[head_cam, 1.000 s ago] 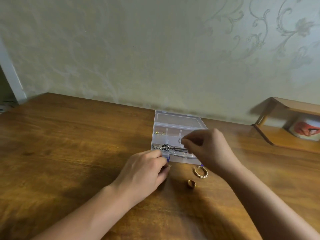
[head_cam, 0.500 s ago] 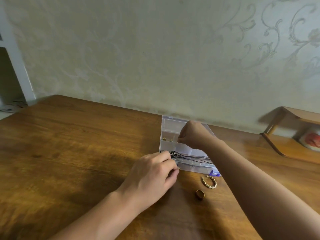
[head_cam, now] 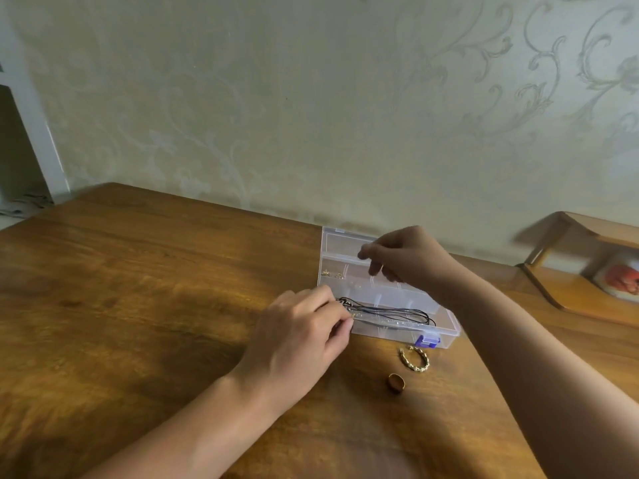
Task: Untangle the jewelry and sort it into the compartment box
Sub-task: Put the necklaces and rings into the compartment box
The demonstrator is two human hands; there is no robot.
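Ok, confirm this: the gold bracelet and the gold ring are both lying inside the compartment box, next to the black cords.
Not quite. In the head view the gold bracelet and the gold ring lie on the wooden table, in front of the compartment box, not inside it. The black cords are in the box's long front compartment.

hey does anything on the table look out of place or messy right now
Two pieces sit loose on the table outside the compartment box: a gold chain bracelet and a gold ring, both in front of the box's near edge. Inside, black cords lie across the front row's dividers rather than within one compartment.
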